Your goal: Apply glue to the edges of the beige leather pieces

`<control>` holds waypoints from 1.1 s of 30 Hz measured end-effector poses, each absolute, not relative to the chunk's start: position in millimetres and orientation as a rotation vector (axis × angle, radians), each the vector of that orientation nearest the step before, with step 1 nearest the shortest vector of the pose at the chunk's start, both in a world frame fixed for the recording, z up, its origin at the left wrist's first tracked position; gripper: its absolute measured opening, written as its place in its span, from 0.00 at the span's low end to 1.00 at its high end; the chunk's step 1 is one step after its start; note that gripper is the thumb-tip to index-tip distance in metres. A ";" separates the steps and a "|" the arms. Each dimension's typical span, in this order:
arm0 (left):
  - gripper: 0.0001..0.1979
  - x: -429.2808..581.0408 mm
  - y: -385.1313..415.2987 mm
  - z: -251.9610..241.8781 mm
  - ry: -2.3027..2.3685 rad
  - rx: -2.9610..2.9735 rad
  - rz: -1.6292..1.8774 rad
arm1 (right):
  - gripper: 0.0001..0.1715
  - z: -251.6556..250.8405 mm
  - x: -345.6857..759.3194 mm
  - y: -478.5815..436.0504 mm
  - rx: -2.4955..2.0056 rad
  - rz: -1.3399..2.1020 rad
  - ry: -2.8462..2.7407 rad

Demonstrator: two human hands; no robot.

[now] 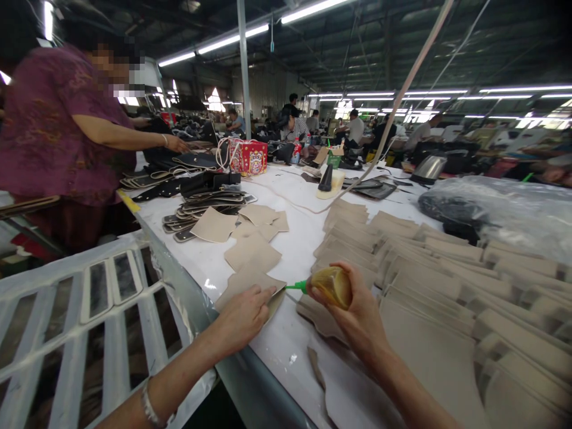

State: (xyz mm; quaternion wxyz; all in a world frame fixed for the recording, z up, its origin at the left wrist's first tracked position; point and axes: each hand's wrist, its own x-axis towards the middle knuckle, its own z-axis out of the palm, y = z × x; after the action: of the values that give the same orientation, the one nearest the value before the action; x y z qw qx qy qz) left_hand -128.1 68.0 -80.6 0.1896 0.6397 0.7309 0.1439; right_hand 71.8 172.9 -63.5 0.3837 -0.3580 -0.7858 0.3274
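My right hand [357, 316] is wrapped round a squeeze bottle [330, 285] of yellowish-amber colour, tipped on its side. Its green nozzle [295, 286] points left and meets the edge of a flat beige piece [243, 283], which looks like leather or lining. On that piece lies my left hand [245, 313], gripping it near its right corner, the index finger along the edge; the thumb is hidden. Just beyond, more loose beige pieces [252, 251] overlap on the white table [304, 238]. A further beige piece [322, 319] lies below the bottle.
Rows of stacked beige pieces [429, 286] cover the table's right side. Dark strapped pieces [201, 205] are piled at the back left, near a red patterned bag [248, 156]. A white slatted rack [89, 322] stands left of the table. A co-worker in purple [67, 119] reaches over the far-left pile.
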 end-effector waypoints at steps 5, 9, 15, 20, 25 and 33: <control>0.26 -128.3 68.1 -82.1 2.057 1.805 0.400 | 0.26 -64.3 72.6 173.6 -0.921 0.817 -2.017; 0.25 -129.8 68.6 -83.6 2.034 1.824 0.439 | 0.29 -58.2 80.0 170.3 -0.990 1.099 -1.876; 0.22 -135.2 63.9 -82.4 2.056 1.706 0.572 | 0.21 -47.2 108.8 163.6 -0.831 1.849 -1.222; 0.22 -149.4 53.5 -85.2 2.632 1.506 0.513 | 0.25 -42.0 132.4 160.5 -0.928 1.975 -0.705; 0.21 -170.3 51.3 -85.1 2.540 1.279 0.506 | 0.23 -19.3 146.0 157.9 -0.899 1.937 -0.354; 0.21 -183.8 64.6 -54.7 1.773 0.735 1.150 | 0.17 14.2 179.4 167.4 -0.901 1.826 0.004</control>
State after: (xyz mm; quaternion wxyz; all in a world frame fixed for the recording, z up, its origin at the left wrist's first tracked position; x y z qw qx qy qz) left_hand -183.8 64.6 -54.7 0.4370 0.2953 0.7127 0.4624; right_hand 179.4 167.4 14.2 0.5251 -0.3767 0.0015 0.7631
